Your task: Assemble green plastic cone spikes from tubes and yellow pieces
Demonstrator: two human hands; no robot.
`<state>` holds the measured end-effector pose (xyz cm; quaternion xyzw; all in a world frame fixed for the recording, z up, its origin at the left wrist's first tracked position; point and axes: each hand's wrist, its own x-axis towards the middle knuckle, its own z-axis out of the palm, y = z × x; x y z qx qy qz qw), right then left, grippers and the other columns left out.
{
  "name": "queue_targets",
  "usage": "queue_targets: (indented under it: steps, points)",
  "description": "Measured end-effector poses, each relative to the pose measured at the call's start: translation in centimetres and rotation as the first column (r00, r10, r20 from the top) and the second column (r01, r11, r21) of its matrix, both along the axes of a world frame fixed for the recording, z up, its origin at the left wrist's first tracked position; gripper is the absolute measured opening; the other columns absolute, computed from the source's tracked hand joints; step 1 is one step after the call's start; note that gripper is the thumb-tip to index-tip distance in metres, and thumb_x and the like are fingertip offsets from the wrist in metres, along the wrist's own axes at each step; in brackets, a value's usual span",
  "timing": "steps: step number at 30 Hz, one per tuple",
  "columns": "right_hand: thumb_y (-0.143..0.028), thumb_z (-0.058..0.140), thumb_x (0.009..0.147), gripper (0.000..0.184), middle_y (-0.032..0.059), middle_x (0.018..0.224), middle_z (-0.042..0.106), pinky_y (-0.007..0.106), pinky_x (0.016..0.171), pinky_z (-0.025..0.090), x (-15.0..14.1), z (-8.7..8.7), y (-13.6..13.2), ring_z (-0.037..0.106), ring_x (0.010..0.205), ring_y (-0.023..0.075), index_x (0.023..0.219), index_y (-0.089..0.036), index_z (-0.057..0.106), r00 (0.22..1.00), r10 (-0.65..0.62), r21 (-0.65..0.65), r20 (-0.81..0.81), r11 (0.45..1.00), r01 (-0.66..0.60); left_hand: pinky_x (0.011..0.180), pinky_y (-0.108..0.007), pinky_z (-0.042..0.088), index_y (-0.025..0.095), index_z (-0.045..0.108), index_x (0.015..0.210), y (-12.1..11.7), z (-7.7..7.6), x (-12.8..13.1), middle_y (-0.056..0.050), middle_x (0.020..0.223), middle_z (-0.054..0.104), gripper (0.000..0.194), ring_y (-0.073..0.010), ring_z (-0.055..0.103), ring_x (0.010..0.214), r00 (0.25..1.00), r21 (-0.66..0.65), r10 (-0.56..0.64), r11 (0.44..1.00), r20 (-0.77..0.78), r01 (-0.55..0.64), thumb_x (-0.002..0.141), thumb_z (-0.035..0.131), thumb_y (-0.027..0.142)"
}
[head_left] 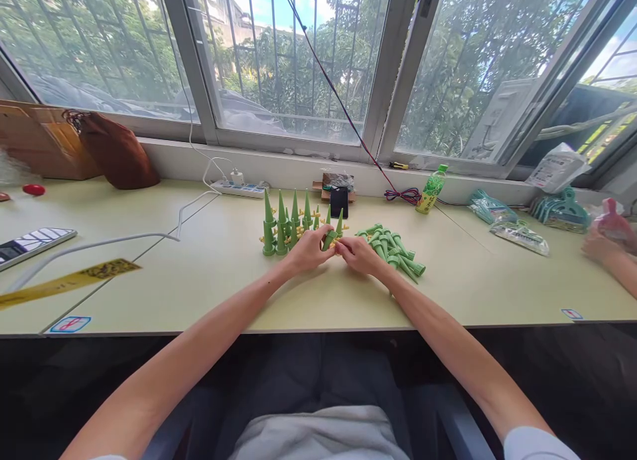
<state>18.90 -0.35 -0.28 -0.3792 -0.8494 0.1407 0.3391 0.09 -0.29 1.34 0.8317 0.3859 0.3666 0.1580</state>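
My left hand (312,249) is closed around a green plastic watering spike (329,239), which is partly hidden by the fingers. Right beside it, my right hand (359,254) pinches at a small yellow part (334,243) on that spike; the fingertips of both hands nearly meet. Left of and behind my hands, green cone-shaped spikes (269,231) with yellow side pieces stand upright in rows. A loose pile of similar green spikes (393,247) lies to the right of my right hand.
Behind the spikes are a black phone-like object (339,202) and a power strip (241,189). A green-capped drink bottle (431,190) stands by the window. At left lie a white cable (134,236) and a phone (34,245). Another person's hand (610,244) holds something pink at far right.
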Motion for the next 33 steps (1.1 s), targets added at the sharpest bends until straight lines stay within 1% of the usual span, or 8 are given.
queue_targets:
  steps: [5, 7, 11, 16, 19, 25, 33]
  points:
    - [-0.033, 0.039, 0.097, 0.034, 0.0008, 0.065, 0.057, 0.025, 0.062, 0.033, 0.04, -0.03, 0.06, 0.045, 0.059, 0.0117, 0.069, -0.017, 0.053, 1.0, 0.028, -0.02, 0.003, 0.999, -0.028, 0.056, -0.023, 0.034, 0.018, 0.058, 0.109, -0.09, 0.07, -0.03, 0.007, 0.059, 0.048, 0.031, -0.0104, 0.044, 0.052, 1.0, 0.023, -0.001, 1.0, -0.027, 0.002, 0.079, 0.061, 0.028]
    - [-0.034, 0.039, 0.097, 0.035, 0.0001, 0.064, 0.056, 0.025, 0.062, 0.033, 0.0, 0.04, 0.03, 0.044, 0.059, 0.0116, 0.069, -0.018, 0.052, 1.0, 0.031, -0.028, -0.007, 0.999, -0.031, 0.056, -0.023, 0.034, 0.018, 0.058, 0.109, -0.08, 0.03, -0.01, 0.007, 0.06, 0.049, 0.031, -0.0102, 0.044, 0.052, 1.0, 0.033, 0.007, 0.999, -0.028, -0.006, 0.079, 0.061, 0.027]
    - [-0.036, 0.04, 0.096, 0.035, -0.0014, 0.06, 0.05, 0.025, 0.06, 0.032, -0.13, 0.31, -0.15, 0.042, 0.058, 0.0117, 0.068, -0.018, 0.05, 0.999, 0.005, -0.058, -0.044, 0.998, -0.008, 0.055, -0.023, 0.034, 0.019, 0.057, 0.112, 0.11, -0.12, 0.08, 0.006, 0.064, 0.052, 0.034, -0.01, 0.045, 0.052, 0.999, 0.055, 0.035, 0.998, -0.006, -0.035, 0.079, 0.061, 0.027]
    - [-0.039, 0.043, 0.095, 0.033, -0.0018, 0.06, 0.05, 0.025, 0.058, 0.032, -0.14, 0.69, -0.41, 0.039, 0.057, 0.0117, 0.073, -0.018, 0.054, 0.994, -0.028, -0.061, -0.106, 0.998, 0.021, 0.054, -0.022, 0.035, 0.02, 0.056, 0.112, 0.37, -0.27, 0.15, 0.004, 0.069, 0.056, 0.035, -0.0091, 0.046, 0.05, 0.998, 0.072, 0.063, 0.995, 0.002, -0.063, 0.079, 0.062, 0.028]
    - [-0.04, 0.046, 0.094, 0.031, -0.0014, 0.063, 0.051, 0.025, 0.059, 0.032, -0.13, 0.77, -0.43, 0.04, 0.058, 0.0114, 0.075, -0.018, 0.055, 0.991, -0.026, -0.051, -0.132, 0.998, 0.02, 0.054, -0.021, 0.035, 0.019, 0.056, 0.111, 0.38, -0.31, 0.15, 0.004, 0.071, 0.056, 0.034, -0.0087, 0.046, 0.05, 0.998, 0.077, 0.062, 0.995, 0.001, -0.062, 0.079, 0.062, 0.029]
    - [-0.04, 0.05, 0.092, 0.028, 0.0016, 0.071, 0.06, 0.025, 0.06, 0.035, -0.16, 0.61, -0.21, 0.044, 0.059, 0.0116, 0.079, -0.017, 0.058, 0.985, -0.038, -0.069, -0.166, 0.997, 0.027, 0.055, -0.021, 0.035, 0.02, 0.056, 0.109, 0.26, -0.27, 0.17, 0.004, 0.071, 0.054, 0.03, -0.009, 0.046, 0.051, 0.999, 0.072, 0.051, 0.996, -0.004, -0.051, 0.082, 0.061, 0.032]
    - [-0.036, 0.053, 0.09, 0.025, 0.0004, 0.067, 0.057, 0.025, 0.06, 0.034, -0.19, 0.68, -0.1, 0.044, 0.058, 0.0109, 0.076, -0.016, 0.06, 0.987, -0.052, -0.073, -0.151, 0.996, 0.042, 0.056, -0.023, 0.038, 0.019, 0.057, 0.107, 0.13, -0.2, 0.35, 0.003, 0.072, 0.056, 0.031, -0.0098, 0.048, 0.051, 0.998, 0.051, 0.063, 0.997, 0.005, -0.064, 0.08, 0.062, 0.033]
